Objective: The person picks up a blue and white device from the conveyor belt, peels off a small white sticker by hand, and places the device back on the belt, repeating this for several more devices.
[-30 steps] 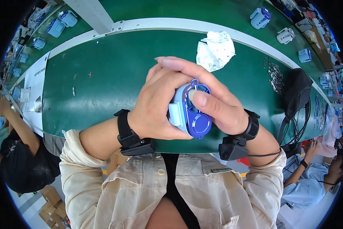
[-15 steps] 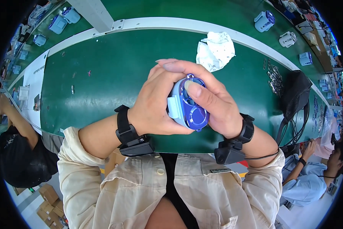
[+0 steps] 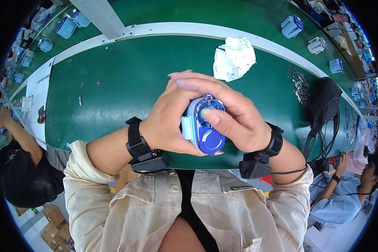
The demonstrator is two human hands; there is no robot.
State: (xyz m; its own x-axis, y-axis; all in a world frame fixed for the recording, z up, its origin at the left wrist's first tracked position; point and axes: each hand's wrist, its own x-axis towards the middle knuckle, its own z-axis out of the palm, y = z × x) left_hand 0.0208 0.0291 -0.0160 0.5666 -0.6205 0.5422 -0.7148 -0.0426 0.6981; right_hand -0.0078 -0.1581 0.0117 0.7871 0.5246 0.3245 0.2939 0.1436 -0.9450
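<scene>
Between my hands I hold a small blue device (image 3: pixel 211 140) with a light-blue body and a glossy dark-blue face. A round spoked opening and a round disc sit on that face, with a small loop at its far end. My left hand (image 3: pixel 163 117) wraps its left side, beside a pale-blue tab. Wrapped over the far and right sides is my right hand (image 3: pixel 245 122), its thumb pressed on the spoked opening. Fingers of both hands overlap beyond the device, so its underside is hidden. A crumpled white cloth (image 3: pixel 234 59) lies past my hands.
On the green table (image 3: pixel 113 92), small metal parts (image 3: pixel 300 89) lie in a pile at the right, near a black mesh bag (image 3: pixel 324 101) with cords. Beyond the white frame rail (image 3: pixel 189 28) stand several similar blue devices (image 3: pixel 292 26). People work at both sides.
The device has tilted and shifted slightly nearer to me and left, both hands moving with it. My right thumb stays on the spoked opening.
</scene>
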